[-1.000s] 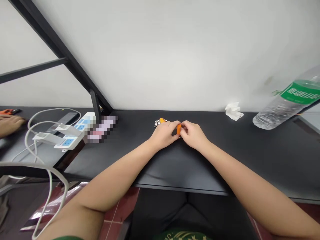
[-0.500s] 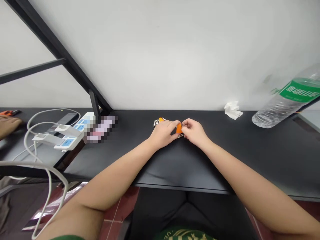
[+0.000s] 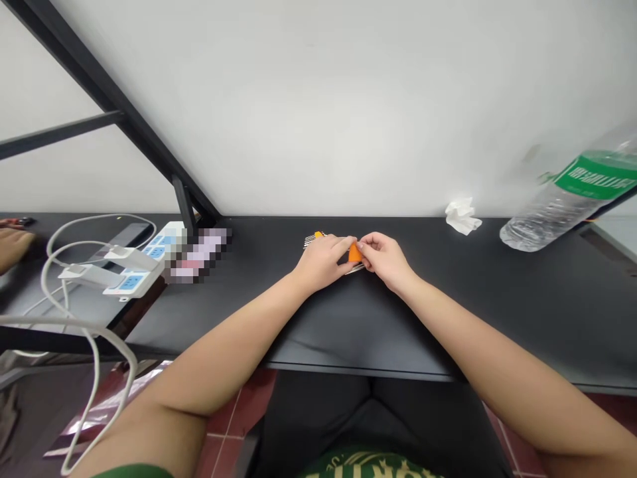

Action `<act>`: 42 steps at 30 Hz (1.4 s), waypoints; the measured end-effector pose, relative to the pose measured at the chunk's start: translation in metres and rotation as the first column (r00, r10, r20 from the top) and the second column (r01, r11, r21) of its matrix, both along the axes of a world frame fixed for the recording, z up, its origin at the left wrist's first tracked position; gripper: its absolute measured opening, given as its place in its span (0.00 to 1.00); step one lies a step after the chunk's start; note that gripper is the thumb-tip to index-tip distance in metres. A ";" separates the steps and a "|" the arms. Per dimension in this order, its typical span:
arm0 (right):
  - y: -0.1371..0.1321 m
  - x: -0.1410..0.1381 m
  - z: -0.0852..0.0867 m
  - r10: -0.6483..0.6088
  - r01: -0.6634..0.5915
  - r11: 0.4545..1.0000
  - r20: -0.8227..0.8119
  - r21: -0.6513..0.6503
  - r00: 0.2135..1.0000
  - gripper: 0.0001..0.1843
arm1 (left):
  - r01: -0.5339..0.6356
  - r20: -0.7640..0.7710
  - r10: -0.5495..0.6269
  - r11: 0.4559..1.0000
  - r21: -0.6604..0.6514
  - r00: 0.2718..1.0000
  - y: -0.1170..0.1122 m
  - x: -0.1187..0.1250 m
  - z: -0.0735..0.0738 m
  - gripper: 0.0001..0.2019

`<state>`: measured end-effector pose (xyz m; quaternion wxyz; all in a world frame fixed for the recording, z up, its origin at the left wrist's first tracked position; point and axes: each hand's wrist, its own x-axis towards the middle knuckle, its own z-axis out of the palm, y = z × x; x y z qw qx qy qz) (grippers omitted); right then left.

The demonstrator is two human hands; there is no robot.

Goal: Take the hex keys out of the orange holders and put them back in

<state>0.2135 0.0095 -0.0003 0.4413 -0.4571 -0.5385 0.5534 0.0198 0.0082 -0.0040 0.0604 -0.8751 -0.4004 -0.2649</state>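
An orange piece (image 3: 355,253) shows between my two hands on the black desk. Thin metal rods (image 3: 309,241) stick out at its left end, beside a second bit of orange, and more rods lie low under my fingers. My left hand (image 3: 322,262) lies over the middle of this orange holder with metal rods, thumb and fingers closed round it. At the right end, my right hand (image 3: 385,261) pinches with thumb and forefinger at the orange edge. My palm and fingers hide most of the holder, so its exact kind cannot be made out.
On the right stand a large plastic bottle (image 3: 552,206) with a green label and a crumpled tissue (image 3: 462,216). To the left are a white power strip (image 3: 149,262), looping white cables, a blurred-out item (image 3: 199,255) and a black metal frame (image 3: 185,202). Another person's hand (image 3: 14,249) rests far left.
The view has shifted slightly. Both hands keep their place on the holder; my right fingertips have moved a little against the orange piece.
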 end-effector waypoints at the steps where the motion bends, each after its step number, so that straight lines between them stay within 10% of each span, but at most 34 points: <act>1: 0.000 -0.001 -0.001 -0.014 0.013 0.999 -0.032 -0.030 0.999 0.14 | -0.004 -0.004 0.004 1.000 -0.003 1.000 0.001 -0.001 0.000 0.18; 14: 0.015 0.015 -0.002 0.005 -0.016 0.993 -0.102 -0.114 0.995 0.11 | -0.111 -0.076 0.106 0.992 -0.062 0.991 0.001 -0.005 -0.001 0.20; 27: 0.020 0.037 0.003 0.216 -0.224 0.974 0.362 -0.020 0.907 0.02 | -0.054 -0.130 0.041 0.994 -0.095 0.991 -0.001 -0.004 0.000 0.18; 42: 0.024 0.039 0.010 0.074 -0.064 0.944 0.019 -0.324 0.997 0.04 | -0.094 -0.151 0.080 0.992 -0.083 0.985 0.002 -0.008 0.001 0.18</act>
